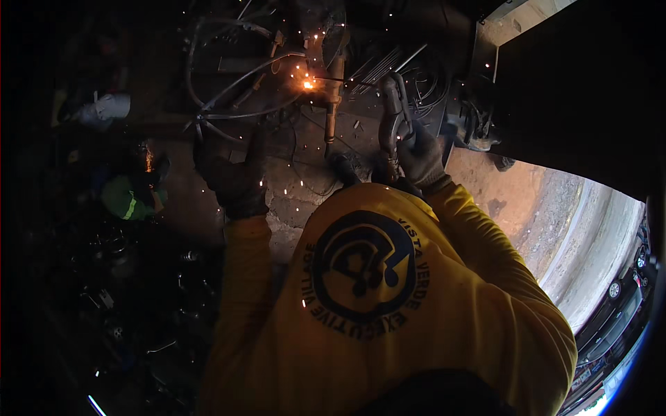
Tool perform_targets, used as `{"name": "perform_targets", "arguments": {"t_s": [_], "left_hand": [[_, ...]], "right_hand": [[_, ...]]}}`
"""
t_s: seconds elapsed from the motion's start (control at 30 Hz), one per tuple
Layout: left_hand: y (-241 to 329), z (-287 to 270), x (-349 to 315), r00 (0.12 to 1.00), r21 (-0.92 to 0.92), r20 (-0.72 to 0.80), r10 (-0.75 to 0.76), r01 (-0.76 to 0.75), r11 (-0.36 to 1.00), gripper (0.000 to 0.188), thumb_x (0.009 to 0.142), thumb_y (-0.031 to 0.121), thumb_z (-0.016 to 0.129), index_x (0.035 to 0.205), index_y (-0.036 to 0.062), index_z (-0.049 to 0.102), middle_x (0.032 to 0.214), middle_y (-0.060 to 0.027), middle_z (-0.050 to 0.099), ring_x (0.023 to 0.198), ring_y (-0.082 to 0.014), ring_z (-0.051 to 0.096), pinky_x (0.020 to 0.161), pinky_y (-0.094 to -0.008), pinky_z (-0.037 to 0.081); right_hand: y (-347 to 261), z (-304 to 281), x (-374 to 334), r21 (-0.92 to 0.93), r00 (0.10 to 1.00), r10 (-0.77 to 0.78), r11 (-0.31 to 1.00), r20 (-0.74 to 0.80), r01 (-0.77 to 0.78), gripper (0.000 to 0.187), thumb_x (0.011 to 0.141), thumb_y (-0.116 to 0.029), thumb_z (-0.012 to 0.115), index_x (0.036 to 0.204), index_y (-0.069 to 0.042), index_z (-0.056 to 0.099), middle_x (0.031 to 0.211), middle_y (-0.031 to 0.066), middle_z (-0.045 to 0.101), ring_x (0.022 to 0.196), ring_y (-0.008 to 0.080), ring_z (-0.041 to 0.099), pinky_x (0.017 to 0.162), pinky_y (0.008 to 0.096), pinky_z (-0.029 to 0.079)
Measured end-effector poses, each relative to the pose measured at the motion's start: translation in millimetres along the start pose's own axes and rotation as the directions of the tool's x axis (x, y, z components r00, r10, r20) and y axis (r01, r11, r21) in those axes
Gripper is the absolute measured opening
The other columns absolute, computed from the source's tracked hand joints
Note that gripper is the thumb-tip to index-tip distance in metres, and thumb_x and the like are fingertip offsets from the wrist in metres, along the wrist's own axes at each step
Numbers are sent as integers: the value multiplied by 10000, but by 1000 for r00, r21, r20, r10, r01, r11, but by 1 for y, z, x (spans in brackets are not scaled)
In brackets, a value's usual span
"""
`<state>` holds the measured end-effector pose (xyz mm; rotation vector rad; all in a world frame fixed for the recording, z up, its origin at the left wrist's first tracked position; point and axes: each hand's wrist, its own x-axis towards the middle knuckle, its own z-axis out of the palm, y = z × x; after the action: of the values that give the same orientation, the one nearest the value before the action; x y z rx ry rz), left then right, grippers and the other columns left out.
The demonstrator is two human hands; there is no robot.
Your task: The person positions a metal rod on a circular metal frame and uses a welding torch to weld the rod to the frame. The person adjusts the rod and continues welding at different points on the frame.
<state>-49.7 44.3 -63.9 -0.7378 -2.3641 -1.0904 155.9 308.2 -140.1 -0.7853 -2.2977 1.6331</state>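
Observation:
My right hand (422, 154), in a grey glove, is closed round a pliers-like metal clamp (392, 109). From the clamp's jaws a thin rod (355, 82) runs left toward a bright spark point (307, 84). My left hand (236, 177), in a dark glove, is at the lower end of a bent metal-tube frame (239, 87). A tube runs into its fingers, while the thumb stands apart; deep shadow hides part of this grip. The frame's tubes reach right toward the sparks, beside a rusty upright pipe (334, 114).
Thin rods (378, 71) and coiled wire (431, 93) lie beyond my right hand. At the left, a co-worker in green (125, 197) is beside a spray of sparks (148, 159). Loose metal parts litter the dark lower left. A metal beam (524, 21) crosses the upper right; a road (590, 236) lies outside.

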Motion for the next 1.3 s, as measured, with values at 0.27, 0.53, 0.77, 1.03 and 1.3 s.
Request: {"name": "perform_targets", "arguments": {"t_s": [0.27, 0.53, 0.77, 1.03, 1.3], "left_hand": [[2, -6, 6, 990, -39, 139, -14, 19, 999, 433, 729, 184, 962, 1082, 33, 760, 1121, -118, 746, 1059, -295, 697, 955, -410, 528], [0, -6, 5, 993, -72, 116, -29, 38, 997, 378, 724, 143, 949, 1037, 42, 762, 1056, -88, 747, 1012, -247, 693, 933, -375, 525], [-5, -10, 4, 987, -39, 154, -52, 59, 998, 534, 710, 192, 983, 1140, 10, 726, 1181, -141, 714, 1113, -291, 677, 980, -400, 527], [-25, 2, -21, 996, 28, -78, 40, -38, 999, 888, 713, 289, 1005, 1382, 5, 495, 1354, -198, 551, 1257, -345, 591, 1072, -483, 526], [-8, -5, -6, 998, 107, -2, -66, 66, 992, 865, 745, 290, 968, 1401, -93, 553, 1280, -204, 654, 1206, -298, 679, 1028, -398, 571]], "right_hand": [[4, 3, -6, 90, 999, -30, 996, 29, 28, 433, 847, -159, 746, 1238, 6, 657, 1012, 183, 760, 948, 281, 758, 847, 370, 582], [13, 5, -3, 57, 998, -47, 997, 47, 44, 438, 832, -170, 763, 1224, 0, 668, 1003, 181, 758, 929, 287, 754, 838, 375, 582], [7, 5, -4, 64, 998, -13, 998, 57, 9, 424, 827, -156, 754, 1213, -2, 670, 998, 180, 756, 927, 292, 753, 838, 377, 583], [10, 11, -3, 127, 996, 7, 992, 87, -18, 411, 834, -164, 777, 1200, -10, 671, 1001, 138, 748, 923, 219, 735, 844, 341, 577], [7, 12, -5, 98, 997, 2, 995, 75, -9, 357, 848, -131, 778, 1167, -13, 671, 985, 108, 743, 900, 196, 727, 829, 338, 575]]}}
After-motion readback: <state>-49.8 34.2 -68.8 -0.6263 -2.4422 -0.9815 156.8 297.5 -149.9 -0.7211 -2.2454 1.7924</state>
